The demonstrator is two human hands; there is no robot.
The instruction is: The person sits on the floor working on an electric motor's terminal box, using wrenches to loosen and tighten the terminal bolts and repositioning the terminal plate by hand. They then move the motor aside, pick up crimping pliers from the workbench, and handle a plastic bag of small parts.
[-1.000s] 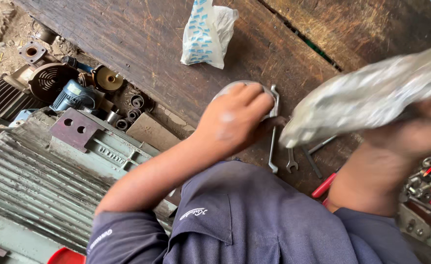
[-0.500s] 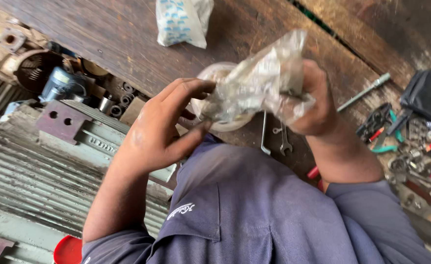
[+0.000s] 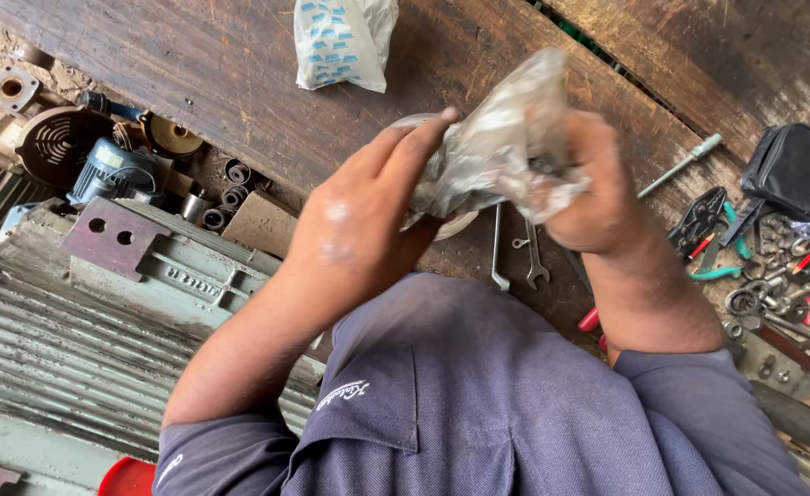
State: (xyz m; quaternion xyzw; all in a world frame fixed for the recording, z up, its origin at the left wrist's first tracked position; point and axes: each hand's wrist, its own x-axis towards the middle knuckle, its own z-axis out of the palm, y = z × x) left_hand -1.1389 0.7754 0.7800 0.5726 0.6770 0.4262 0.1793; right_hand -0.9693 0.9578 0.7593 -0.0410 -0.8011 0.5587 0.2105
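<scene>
A crumpled clear plastic bag [image 3: 501, 147] is held up over a dark wooden workbench [image 3: 221, 64]. My right hand [image 3: 598, 188] grips its right side. My left hand [image 3: 368, 216] holds its left end, fingers reaching onto the plastic. What is inside the bag is too blurred to tell. A pale round disc [image 3: 451, 223] peeks out under the bag, beneath my left hand. Two spanners [image 3: 515, 250] lie on the bench just below my hands.
A white bag with blue print [image 3: 343, 41] lies at the bench's far edge. A large ribbed grey motor [image 3: 56, 331] and metal parts [image 3: 111, 165] fill the left. Pliers, screwdrivers and small hardware [image 3: 754, 266] are strewn at the right beside a black pouch [image 3: 800, 174].
My right hand brought the plastic bag in from the right to the middle. My left hand left the bench and closed on the bag's left end.
</scene>
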